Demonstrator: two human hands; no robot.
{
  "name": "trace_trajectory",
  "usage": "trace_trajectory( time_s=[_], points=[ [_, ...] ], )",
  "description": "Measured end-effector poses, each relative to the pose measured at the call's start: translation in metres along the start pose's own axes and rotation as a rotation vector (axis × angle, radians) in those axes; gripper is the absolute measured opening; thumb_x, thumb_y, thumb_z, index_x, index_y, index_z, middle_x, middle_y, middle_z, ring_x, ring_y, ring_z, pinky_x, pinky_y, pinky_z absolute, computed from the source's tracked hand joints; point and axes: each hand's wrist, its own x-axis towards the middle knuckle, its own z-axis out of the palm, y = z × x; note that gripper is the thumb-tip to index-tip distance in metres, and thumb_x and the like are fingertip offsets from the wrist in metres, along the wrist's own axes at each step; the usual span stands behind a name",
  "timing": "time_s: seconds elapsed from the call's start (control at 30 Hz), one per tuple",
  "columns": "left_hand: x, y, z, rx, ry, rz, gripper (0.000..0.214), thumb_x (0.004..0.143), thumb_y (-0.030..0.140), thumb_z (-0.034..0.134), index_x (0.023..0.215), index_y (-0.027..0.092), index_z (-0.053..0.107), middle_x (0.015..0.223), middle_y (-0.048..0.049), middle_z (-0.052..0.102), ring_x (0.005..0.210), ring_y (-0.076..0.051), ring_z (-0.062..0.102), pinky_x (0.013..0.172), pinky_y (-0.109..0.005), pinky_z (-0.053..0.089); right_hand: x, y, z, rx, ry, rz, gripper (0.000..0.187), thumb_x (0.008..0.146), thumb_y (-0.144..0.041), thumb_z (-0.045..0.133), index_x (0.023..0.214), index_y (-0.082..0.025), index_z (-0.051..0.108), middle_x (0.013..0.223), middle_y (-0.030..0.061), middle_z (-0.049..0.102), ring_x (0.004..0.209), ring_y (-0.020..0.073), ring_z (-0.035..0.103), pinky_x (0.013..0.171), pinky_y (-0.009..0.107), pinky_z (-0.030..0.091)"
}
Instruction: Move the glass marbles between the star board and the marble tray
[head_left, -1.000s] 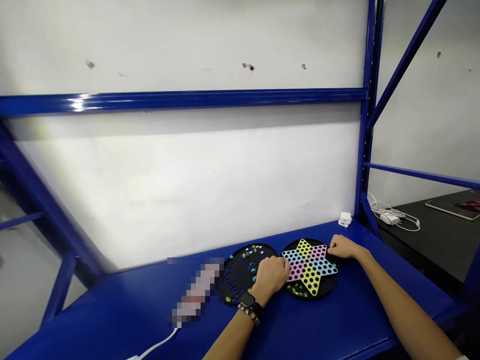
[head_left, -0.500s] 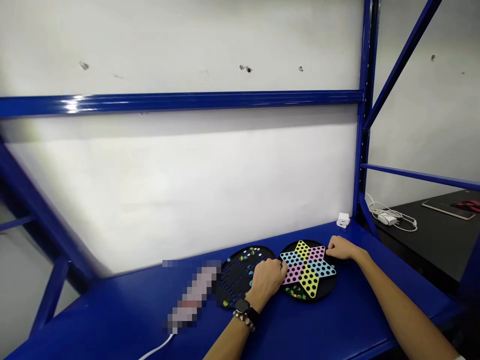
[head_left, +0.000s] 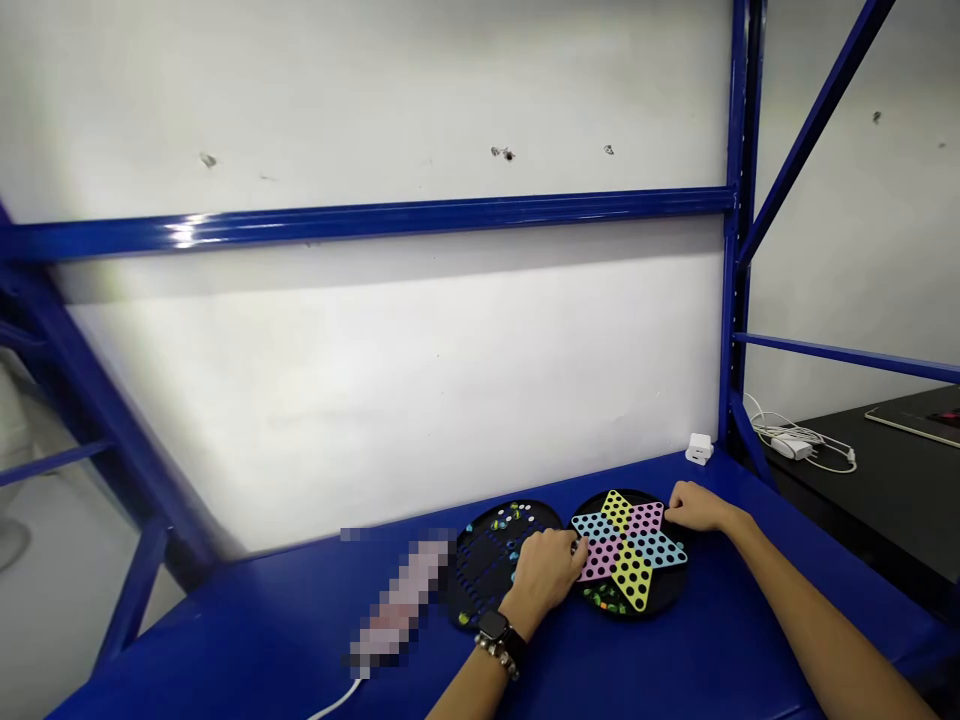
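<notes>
Two round black game boards lie side by side on a blue steel shelf top [head_left: 675, 650]. The right one is a Chinese checkers board [head_left: 630, 555] with a six-pointed star in yellow, pink and light blue, and a few coloured marbles sit in its lower rim. The left one is a black board [head_left: 484, 575] with blue-edged holes and scattered marbles along its far side. My left hand [head_left: 544, 575] lies over the gap between the boards, fingers bunched at the star's left edge. My right hand [head_left: 697, 508] rests at the star board's right side, fingers curled. Anything inside either hand is hidden.
A pixelated, blurred object [head_left: 401, 600] with a white cable lies left of the boards. A white plug [head_left: 699, 449] stands at the shelf's back corner. Blue uprights and rails frame a white wall. On a black table [head_left: 847, 520] at right lie a charger and a tablet.
The whole view has shifted slightly, with the boards lower in the picture. Both hands stay at about the same places on the boards.
</notes>
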Motion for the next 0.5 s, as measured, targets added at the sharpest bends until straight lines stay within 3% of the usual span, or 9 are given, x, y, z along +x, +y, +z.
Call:
trace_trajectory(
  time_s=[0.5],
  points=[
    [-0.0009, -0.0017, 0.0021, -0.071, 0.009, -0.09, 0.05, 0.098, 0.039, 0.032, 0.085, 0.016, 0.075, 0.091, -0.0135, 0.074, 0.088, -0.024, 0.069, 0.079, -0.031, 0.044, 0.0021, 0.0016, 0.0029, -0.002, 0.013, -0.005, 0.035, 0.07, -0.019, 0.051, 0.045, -0.02, 0.028, 0.045, -0.0057, 0.021, 0.046, 0.0079, 0.021, 0.045, 0.026, 0.016]
  ],
)
